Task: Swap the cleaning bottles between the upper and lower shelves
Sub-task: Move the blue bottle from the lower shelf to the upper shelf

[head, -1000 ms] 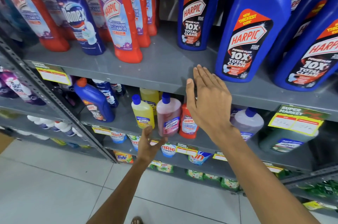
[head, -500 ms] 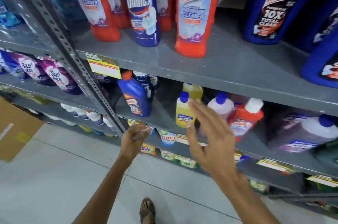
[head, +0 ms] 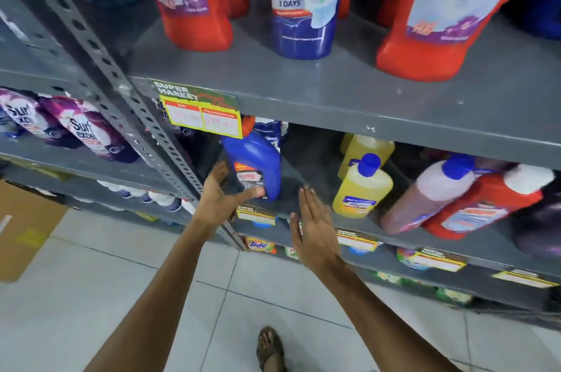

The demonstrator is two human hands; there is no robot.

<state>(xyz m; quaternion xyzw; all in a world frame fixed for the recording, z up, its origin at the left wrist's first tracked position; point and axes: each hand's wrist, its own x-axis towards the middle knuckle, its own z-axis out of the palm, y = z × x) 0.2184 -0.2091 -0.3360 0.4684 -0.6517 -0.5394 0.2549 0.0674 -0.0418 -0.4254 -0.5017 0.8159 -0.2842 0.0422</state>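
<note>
Blue bottle (head: 256,163) unheld; left hand (head: 223,200) spread at its base, right hand (head: 314,227) flat, empty. Risked toppling it off lower shelf (head: 291,207).

Grey steel rack, perforated angle-iron upright (head: 133,116) slanting down from upper left.

Upper shelf (head: 349,92): red Harpic bathroom cleaner bottle (head: 194,1) at left, dark blue Domex bottle (head: 303,4) in the middle, second red bathroom cleaner bottle (head: 449,10) at right. All upright, near the front edge. Supermarket price tag (head: 202,112) hangs from the front lip at left.

Lower shelf (head: 403,238): blue Harpic bottle (head: 256,163) at left; yellow bottle with blue cap (head: 362,189), another yellow one just behind; pink bottle (head: 431,192) and red white-capped bottle (head: 485,204) side by side at right.

Adjoining left bay: Surf Excel pouches (head: 88,132).

Floor: pale tiles (head: 91,295).
</note>
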